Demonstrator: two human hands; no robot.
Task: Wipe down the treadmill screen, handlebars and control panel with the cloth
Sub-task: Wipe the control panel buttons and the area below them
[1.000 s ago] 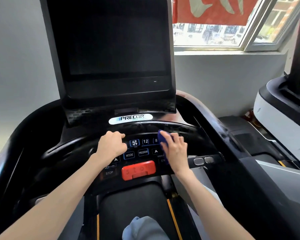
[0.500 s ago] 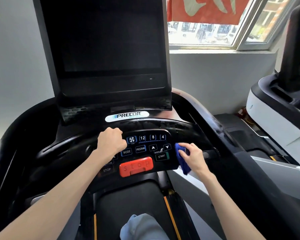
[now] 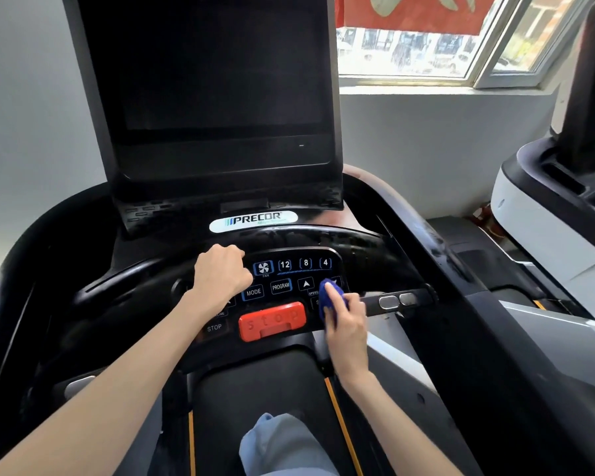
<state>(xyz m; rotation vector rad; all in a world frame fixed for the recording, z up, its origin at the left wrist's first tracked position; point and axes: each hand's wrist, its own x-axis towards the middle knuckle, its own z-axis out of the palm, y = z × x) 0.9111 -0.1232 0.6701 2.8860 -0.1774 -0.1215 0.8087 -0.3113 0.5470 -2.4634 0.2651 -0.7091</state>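
Note:
A black treadmill console fills the view, with a tall dark screen (image 3: pixel 217 84) at the top. Below it lies the control panel (image 3: pixel 291 274) with lit buttons and a red stop bar (image 3: pixel 272 319). My right hand (image 3: pixel 346 319) grips a small blue cloth (image 3: pixel 328 298) and presses it on the panel's lower right corner, over the speed buttons. My left hand (image 3: pixel 220 274) is curled into a fist on the panel's left side, covering the buttons there. A short handlebar with two metal sensors (image 3: pixel 397 300) sticks out to the right of the cloth.
Wide black side rails (image 3: pixel 437 249) curve round both sides of the console. A second machine (image 3: pixel 557 207) stands close on the right. A window (image 3: pixel 409 46) is behind it. The belt (image 3: pixel 255 389) and my knee (image 3: pixel 282 444) lie below the panel.
My right hand swept the cloth from the top number buttons out past the panel's right edge, then back in onto the lower right buttons. The left fist stayed put.

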